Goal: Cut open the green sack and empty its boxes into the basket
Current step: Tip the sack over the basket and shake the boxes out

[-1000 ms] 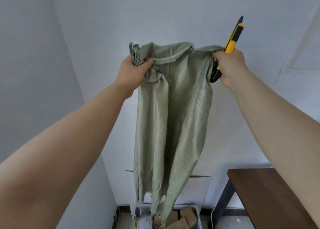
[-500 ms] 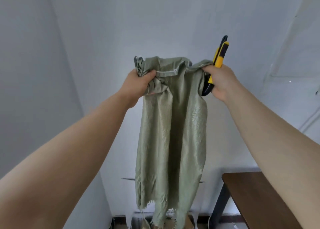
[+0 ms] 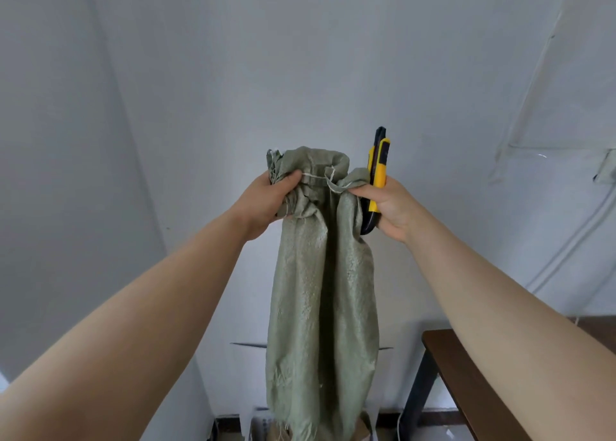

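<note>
While left grip (image 3: 266, 204) clutches green sack (image 3: 320, 290), right grip (image 3: 388, 207) clasps sack and knife (image 3: 380, 164).

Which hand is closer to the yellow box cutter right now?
Right. The right hand grips the yellow box cutter along with one top end of the green sack; the left hand grips the other bunched end, apart from the cutter.

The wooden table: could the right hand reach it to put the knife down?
Probably yes: the table sits just below the right forearm, nothing between, though the right hand also grips the green sack alongside the utility knife.
</note>
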`<action>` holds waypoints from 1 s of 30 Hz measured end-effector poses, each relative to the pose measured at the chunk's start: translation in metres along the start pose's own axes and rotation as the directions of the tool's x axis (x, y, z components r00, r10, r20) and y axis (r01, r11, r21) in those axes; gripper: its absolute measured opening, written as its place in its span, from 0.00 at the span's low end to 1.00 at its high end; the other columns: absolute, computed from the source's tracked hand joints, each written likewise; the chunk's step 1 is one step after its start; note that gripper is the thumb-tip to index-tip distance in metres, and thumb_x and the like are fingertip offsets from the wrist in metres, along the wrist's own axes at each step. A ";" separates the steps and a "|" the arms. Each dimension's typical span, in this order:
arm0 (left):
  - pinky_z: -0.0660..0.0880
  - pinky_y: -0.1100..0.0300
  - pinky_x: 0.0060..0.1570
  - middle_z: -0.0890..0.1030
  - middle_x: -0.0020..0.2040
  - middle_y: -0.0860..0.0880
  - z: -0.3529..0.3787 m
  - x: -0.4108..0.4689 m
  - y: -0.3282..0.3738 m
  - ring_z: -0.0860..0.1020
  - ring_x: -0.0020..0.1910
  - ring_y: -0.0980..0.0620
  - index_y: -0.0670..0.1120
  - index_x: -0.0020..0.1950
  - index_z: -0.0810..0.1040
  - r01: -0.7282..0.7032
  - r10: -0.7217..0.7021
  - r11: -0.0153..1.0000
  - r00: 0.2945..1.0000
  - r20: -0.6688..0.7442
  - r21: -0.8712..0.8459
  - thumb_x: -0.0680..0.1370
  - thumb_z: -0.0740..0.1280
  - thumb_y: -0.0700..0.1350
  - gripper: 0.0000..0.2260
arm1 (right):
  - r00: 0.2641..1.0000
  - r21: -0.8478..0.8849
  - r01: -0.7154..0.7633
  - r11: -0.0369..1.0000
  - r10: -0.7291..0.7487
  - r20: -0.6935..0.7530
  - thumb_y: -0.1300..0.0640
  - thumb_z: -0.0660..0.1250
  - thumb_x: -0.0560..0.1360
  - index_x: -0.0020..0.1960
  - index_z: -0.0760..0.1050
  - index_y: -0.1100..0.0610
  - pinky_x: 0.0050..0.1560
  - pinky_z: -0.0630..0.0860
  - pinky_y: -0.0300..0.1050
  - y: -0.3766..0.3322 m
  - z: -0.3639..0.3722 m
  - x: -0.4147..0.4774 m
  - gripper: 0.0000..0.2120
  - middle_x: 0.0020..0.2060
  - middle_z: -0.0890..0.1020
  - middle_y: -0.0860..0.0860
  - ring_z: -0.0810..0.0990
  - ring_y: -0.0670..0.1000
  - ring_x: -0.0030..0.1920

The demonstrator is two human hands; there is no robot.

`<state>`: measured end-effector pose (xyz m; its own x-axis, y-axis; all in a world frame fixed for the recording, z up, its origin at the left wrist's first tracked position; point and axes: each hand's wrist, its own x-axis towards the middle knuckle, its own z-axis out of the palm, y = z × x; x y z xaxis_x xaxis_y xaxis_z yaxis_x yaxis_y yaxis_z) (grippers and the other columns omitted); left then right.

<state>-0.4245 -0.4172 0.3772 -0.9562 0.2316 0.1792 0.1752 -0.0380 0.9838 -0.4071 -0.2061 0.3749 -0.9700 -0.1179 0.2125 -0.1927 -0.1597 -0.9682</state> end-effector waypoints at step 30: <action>0.78 0.59 0.54 0.83 0.55 0.48 0.039 -0.037 -0.134 0.82 0.52 0.52 0.45 0.59 0.79 0.340 -0.347 0.918 0.938 0.000 0.202 0.74 0.72 0.48 0.15 | 0.960 0.327 -0.151 0.933 0.217 -0.178 0.68 0.69 0.73 0.44 0.75 0.59 0.51 0.80 0.50 0.070 -0.004 0.012 0.05 0.40 0.80 0.56 0.82 0.54 0.43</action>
<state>-0.4030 -0.3830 0.2384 -0.9575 0.2301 -0.1736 -0.1171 0.2401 0.9637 -0.4327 -0.2142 0.3093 -0.9992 0.0264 -0.0301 0.0150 -0.4518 -0.8920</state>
